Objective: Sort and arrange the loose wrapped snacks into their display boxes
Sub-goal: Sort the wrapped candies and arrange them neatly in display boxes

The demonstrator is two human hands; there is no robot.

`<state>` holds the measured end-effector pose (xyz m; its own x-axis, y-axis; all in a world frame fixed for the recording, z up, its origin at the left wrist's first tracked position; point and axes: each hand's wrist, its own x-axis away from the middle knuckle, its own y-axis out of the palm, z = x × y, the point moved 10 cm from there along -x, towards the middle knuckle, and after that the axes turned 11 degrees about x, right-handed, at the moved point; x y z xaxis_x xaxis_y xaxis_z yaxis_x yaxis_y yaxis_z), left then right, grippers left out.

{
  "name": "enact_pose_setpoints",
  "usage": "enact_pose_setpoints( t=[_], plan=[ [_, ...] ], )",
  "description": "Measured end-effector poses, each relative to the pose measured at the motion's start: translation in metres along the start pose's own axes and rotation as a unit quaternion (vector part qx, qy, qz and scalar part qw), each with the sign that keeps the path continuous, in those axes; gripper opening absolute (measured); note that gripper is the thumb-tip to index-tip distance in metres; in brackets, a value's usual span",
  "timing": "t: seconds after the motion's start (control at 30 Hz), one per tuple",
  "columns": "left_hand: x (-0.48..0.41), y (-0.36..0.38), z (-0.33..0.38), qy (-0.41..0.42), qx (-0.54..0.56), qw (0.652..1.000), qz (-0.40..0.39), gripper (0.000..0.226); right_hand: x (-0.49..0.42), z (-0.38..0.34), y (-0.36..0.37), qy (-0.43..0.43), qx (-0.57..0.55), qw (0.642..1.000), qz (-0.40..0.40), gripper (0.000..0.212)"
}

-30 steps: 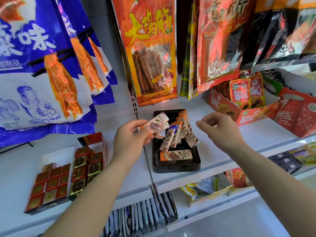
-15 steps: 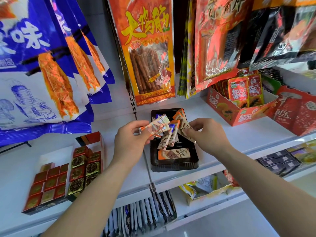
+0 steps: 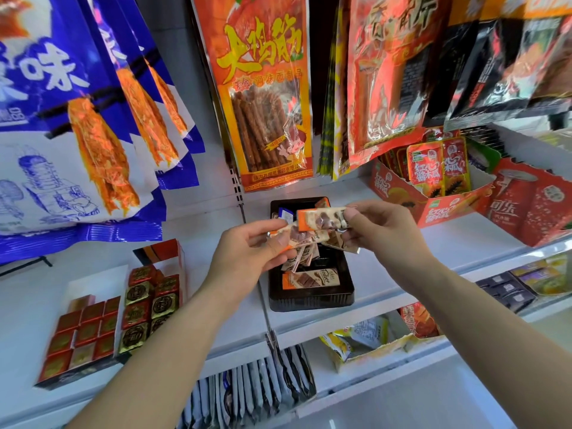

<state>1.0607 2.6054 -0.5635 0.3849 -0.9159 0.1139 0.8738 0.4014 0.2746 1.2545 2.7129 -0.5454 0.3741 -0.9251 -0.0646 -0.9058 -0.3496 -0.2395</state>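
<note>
Centre frame: left hand [image 3: 247, 253] pinches one wrapped bar [image 3: 298, 236]; right hand [image 3: 385, 233] pinches a second bar [image 3: 322, 218] just above, both over the black tray [image 3: 309, 303]. Best: keep orange ends matched, stack flat, then lower in.

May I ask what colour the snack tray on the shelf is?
The tray is black; the head view shows it.
</note>
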Motion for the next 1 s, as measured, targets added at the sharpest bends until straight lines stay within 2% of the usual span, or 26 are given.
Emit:
enact_pose_setpoints(
  t=[0.17,0.43,0.63,0.7,0.8,0.9,1.0],
  plan=[
    [0.005,0.011,0.001,-0.009,0.001,0.999,-0.042,0.029,0.003,-0.005,0.014,0.006,0.040,0.998,-0.041,0.017],
    [0.008,0.017,0.000,-0.022,-0.007,0.996,-0.087,0.034,0.014,-0.003,0.030,0.053,0.032,0.989,-0.132,0.017],
    [0.009,0.029,0.002,-0.019,-0.031,0.994,-0.107,0.031,0.014,-0.004,0.022,0.041,0.027,0.993,-0.111,0.016],
    [0.002,0.021,0.010,0.038,-0.128,0.988,-0.074,0.027,0.010,-0.007,0.005,0.028,0.025,0.997,-0.070,0.014],
    [-0.008,0.005,0.027,0.155,-0.343,0.926,0.020,0.021,0.005,-0.003,-0.037,0.025,0.045,0.998,0.025,0.011],
    [-0.014,0.015,0.013,0.154,-0.456,0.876,0.028,0.036,0.005,0.003,-0.061,0.019,0.097,0.993,0.069,0.011],
    [-0.019,0.031,-0.004,0.135,-0.541,0.830,0.029,0.053,0.008,0.008,-0.056,0.025,0.103,0.993,0.051,0.013]
  ],
)
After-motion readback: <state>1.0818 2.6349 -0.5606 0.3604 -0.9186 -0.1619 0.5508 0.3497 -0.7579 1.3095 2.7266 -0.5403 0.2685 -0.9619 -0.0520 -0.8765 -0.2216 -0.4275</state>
